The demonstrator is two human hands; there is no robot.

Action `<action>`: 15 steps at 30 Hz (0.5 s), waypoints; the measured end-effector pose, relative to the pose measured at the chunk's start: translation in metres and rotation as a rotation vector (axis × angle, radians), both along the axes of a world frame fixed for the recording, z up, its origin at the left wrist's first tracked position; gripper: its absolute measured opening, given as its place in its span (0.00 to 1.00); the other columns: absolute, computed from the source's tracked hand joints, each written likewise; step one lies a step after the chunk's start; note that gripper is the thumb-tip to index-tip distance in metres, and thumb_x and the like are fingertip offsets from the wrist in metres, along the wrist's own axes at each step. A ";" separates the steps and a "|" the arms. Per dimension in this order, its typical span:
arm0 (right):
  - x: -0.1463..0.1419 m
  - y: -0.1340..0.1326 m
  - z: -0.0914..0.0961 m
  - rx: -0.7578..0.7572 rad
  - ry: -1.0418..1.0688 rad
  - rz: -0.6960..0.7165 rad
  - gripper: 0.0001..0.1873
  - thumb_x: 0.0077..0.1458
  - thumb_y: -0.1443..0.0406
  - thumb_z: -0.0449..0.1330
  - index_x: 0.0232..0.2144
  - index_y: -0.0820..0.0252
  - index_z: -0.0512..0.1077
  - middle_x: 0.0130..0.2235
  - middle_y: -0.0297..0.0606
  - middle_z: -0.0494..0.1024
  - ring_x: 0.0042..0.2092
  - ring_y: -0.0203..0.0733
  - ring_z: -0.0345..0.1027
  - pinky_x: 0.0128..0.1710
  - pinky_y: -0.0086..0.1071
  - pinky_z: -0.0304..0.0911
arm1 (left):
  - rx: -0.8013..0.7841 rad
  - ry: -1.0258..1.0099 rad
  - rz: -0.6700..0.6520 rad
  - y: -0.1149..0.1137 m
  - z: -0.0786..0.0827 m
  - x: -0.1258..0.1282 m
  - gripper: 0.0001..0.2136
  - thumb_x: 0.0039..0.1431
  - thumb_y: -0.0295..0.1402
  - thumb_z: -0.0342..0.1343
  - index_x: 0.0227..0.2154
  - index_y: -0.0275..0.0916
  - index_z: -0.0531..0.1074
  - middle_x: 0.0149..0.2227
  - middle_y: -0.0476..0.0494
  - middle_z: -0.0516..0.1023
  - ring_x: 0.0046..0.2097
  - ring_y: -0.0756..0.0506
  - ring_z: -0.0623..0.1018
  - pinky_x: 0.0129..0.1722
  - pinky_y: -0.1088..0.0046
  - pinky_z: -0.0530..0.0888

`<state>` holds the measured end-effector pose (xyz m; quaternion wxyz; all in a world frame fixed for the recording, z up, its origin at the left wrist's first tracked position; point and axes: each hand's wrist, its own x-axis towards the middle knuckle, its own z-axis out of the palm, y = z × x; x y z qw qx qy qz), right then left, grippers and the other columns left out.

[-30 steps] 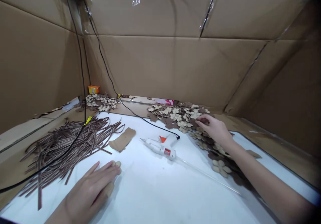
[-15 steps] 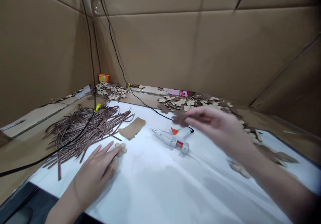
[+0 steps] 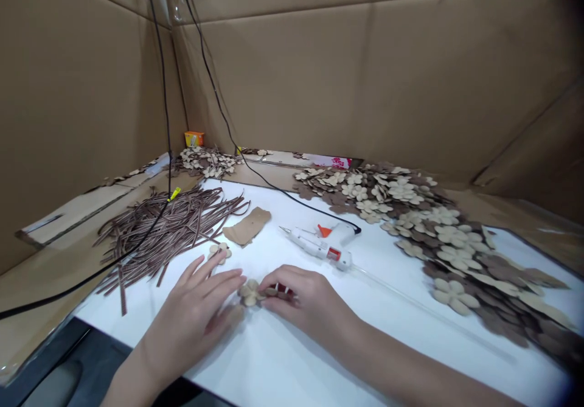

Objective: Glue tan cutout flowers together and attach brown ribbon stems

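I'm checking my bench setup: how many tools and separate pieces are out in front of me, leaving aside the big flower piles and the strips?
Glue gun: 1
Glue stick: 1
Cardboard scrap: 1
Flowers: 2, including one between the left hand and right hand
Total: 5

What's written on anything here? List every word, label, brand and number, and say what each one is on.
No text can be read clearly.
Red label on the glue gun: too small and blurred to read.
Orange box at the back: print too small to read.
Pink-printed sheet at the back: marks too blurred to read.
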<state>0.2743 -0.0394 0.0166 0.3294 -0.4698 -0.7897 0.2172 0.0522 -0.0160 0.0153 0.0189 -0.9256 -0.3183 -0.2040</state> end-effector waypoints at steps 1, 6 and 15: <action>0.000 0.000 0.000 -0.029 0.020 0.011 0.05 0.50 0.71 0.61 0.32 0.57 0.73 0.32 0.34 0.77 0.31 0.34 0.71 0.29 0.25 0.65 | 0.011 0.001 -0.018 -0.002 0.000 0.004 0.16 0.59 0.30 0.50 0.50 0.42 0.70 0.50 0.44 0.75 0.60 0.38 0.64 0.56 0.54 0.64; -0.001 -0.001 0.002 -0.301 0.183 0.048 0.07 0.53 0.68 0.59 0.35 0.58 0.75 0.33 0.36 0.78 0.34 0.37 0.72 0.34 0.28 0.67 | 0.030 0.003 -0.064 -0.007 0.000 0.013 0.14 0.60 0.29 0.49 0.46 0.46 0.72 0.47 0.49 0.77 0.55 0.39 0.70 0.56 0.52 0.65; 0.006 -0.004 0.002 0.308 -0.122 0.070 0.09 0.58 0.68 0.54 0.36 0.59 0.75 0.31 0.39 0.76 0.36 0.39 0.67 0.36 0.31 0.65 | -0.036 -0.003 -0.071 -0.008 0.001 0.007 0.14 0.60 0.28 0.49 0.47 0.46 0.73 0.48 0.48 0.77 0.53 0.40 0.71 0.54 0.53 0.67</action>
